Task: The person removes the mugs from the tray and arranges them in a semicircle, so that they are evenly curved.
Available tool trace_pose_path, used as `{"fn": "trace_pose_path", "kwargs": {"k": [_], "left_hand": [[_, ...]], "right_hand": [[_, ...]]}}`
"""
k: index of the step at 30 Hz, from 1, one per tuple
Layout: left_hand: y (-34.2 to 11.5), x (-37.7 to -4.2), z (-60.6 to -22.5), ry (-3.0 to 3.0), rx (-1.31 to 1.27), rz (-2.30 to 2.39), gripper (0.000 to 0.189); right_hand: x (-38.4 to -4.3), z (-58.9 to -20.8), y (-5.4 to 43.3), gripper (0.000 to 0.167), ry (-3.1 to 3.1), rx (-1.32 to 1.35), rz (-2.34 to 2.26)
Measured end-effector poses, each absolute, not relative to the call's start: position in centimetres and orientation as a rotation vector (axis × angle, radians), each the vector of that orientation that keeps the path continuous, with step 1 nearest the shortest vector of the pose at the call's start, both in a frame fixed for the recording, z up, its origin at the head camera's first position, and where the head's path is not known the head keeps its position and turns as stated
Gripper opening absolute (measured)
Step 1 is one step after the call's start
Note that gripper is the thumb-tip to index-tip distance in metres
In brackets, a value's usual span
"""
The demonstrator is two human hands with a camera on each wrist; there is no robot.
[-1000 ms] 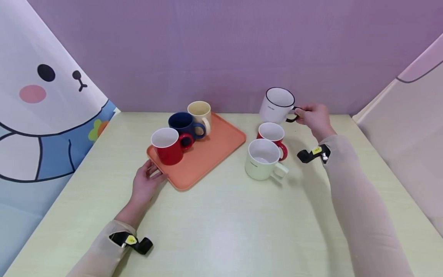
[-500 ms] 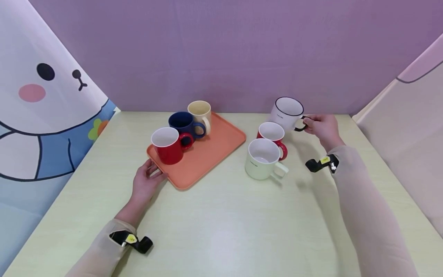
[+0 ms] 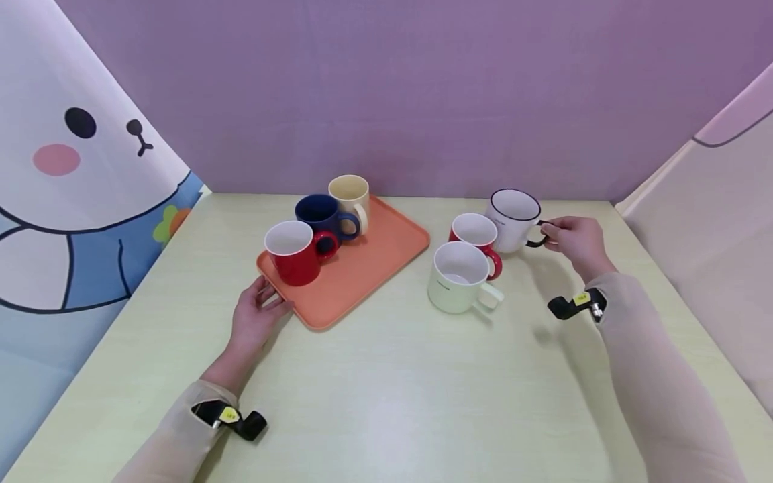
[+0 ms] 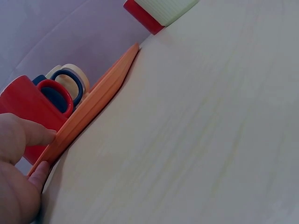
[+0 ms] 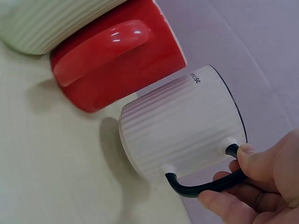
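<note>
My right hand [image 3: 576,245] pinches the black handle of a white, black-rimmed mug [image 3: 512,218]. In the right wrist view this ribbed mug [image 5: 182,126] is slightly tilted, its shadow on the table beside its base. Close to its left stands a red mug [image 3: 475,231] with a white inside, partly hidden behind a pale green mug [image 3: 455,285]. My left hand [image 3: 256,322] holds the near left corner of an orange tray [image 3: 362,275], digits on either side of the rim in the left wrist view. On the tray stand a red mug [image 3: 296,261], a navy mug [image 3: 320,213] and a cream mug [image 3: 350,194].
The pale wooden table [image 3: 386,396] reaches back to a purple cloth backdrop [image 3: 386,94]. A cartoon-printed cloth [image 3: 72,201] hangs at the left and a pale one [image 3: 712,235] at the right. The tray's right part shows bare surface.
My right hand has brought the white mug rightward, down and nearer, from behind the red mug to its right side. The left hand and tray have stayed put.
</note>
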State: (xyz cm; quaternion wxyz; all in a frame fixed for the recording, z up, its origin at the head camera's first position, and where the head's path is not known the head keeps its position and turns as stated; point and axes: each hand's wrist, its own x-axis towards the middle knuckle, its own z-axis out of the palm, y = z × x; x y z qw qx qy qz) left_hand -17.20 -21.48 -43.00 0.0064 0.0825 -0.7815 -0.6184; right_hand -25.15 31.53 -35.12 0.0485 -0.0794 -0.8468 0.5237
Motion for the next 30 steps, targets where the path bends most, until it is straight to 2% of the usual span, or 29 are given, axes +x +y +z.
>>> {"fn": "trace_pose_path", "kwargs": {"k": [30], "left_hand": [[-21.5,-17.1,-42.9,-2.435,0.228,-1.945,0.080]], "right_hand": [[-23.4,-36.6,31.8,0.040,-2.621,-0.161,1.614]]}}
